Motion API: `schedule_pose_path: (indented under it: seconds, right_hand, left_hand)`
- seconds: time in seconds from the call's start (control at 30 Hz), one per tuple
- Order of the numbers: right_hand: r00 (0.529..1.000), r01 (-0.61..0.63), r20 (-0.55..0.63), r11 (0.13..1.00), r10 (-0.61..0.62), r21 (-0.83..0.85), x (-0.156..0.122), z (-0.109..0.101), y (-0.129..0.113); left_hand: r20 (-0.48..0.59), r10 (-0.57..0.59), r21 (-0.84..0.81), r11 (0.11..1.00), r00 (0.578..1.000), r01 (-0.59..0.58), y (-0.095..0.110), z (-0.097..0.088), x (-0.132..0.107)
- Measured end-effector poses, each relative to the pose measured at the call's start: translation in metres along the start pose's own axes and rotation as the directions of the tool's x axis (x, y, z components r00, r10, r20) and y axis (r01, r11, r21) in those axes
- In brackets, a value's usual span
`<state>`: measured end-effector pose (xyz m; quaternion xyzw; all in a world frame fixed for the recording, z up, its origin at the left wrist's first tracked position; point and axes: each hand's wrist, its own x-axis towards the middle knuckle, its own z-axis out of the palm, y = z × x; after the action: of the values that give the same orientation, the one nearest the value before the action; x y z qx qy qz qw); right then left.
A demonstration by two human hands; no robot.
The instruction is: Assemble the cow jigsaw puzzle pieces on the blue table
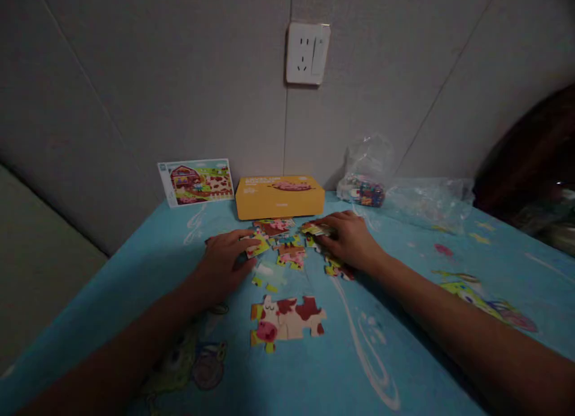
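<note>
Puzzle pieces (291, 257) lie in a loose pile in front of the yellow box. My left hand (227, 257) is at the pile's left side, its fingers and thumb closed around a yellow-green puzzle piece (258, 246). At the right side, my right hand (350, 239) grips another puzzle piece (315, 229) with its fingertips; more pieces (338, 268) lie partly beneath that hand. Nearer to me, several joined pieces form a brown-and-white cow (290, 321) with a pink muzzle. Between cow and pile is a pale piece (270, 275) with green edges.
A farm picture card (197, 182) leans on the wall at the back left, beside the yellow box (279, 199). Behind my right hand stands a clear bag (365, 176) with colourful pieces; another clear plastic bag (431, 203) lies right of it. A blue patterned cloth (309, 380) covers the table.
</note>
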<state>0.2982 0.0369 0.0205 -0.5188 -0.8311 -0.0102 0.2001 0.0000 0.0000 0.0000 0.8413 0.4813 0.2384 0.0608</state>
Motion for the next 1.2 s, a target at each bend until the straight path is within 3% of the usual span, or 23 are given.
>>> schedule_pose_path:
  seconds: [0.2,0.3,0.4,0.47,0.53,0.67,0.77,0.9,0.93,1.2]
  right_hand:
    - [0.982,0.084,-0.171,0.996,-0.083,0.001,0.000,0.006,-0.012]
    - [0.955,0.238,-0.191,0.971,-0.227,0.037,-0.002,0.013,-0.029]
    - [0.894,0.425,-0.190,0.902,-0.405,0.080,-0.005,0.014,-0.045]
    - [0.874,0.479,-0.151,0.871,-0.462,0.106,-0.006,0.011,-0.049]
    - [0.900,0.433,-0.107,0.896,-0.424,0.100,-0.006,0.007,-0.045]
    - [0.979,0.199,-0.031,0.980,-0.200,-0.019,-0.002,-0.003,-0.017]
    - [0.997,0.069,0.050,0.995,-0.065,-0.072,0.000,-0.009,0.001]
    - [0.991,0.068,0.123,0.995,-0.058,-0.079,-0.001,-0.013,0.009]
    - [0.990,0.071,0.125,0.995,-0.061,-0.075,-0.001,-0.013,0.009]
    - [0.987,0.061,0.151,0.996,-0.051,-0.065,-0.005,-0.016,0.004]
  left_hand:
    - [-0.057,0.028,0.017,0.999,0.998,-0.027,0.007,-0.004,-0.003]
    - [-0.071,0.115,-0.052,0.992,0.991,-0.118,0.019,-0.009,-0.005]
    - [-0.033,0.199,-0.102,0.974,0.980,-0.201,0.028,-0.011,-0.008]
    - [-0.012,0.197,-0.098,0.975,0.980,-0.197,0.030,-0.010,-0.009]
    - [-0.017,0.125,-0.066,0.990,0.992,-0.126,0.027,-0.009,-0.008]
    - [-0.066,-0.017,-0.036,0.999,0.998,0.015,0.020,-0.009,-0.003]
    - [-0.092,-0.081,-0.067,0.995,0.992,0.075,0.020,-0.011,-0.001]
    - [-0.104,-0.127,-0.029,0.992,0.986,0.125,0.022,-0.011,-0.001]
    - [-0.154,-0.129,-0.002,0.991,0.980,0.130,0.021,-0.010,-0.001]
    - [-0.174,-0.065,0.089,0.993,0.983,0.082,0.009,-0.003,-0.002]
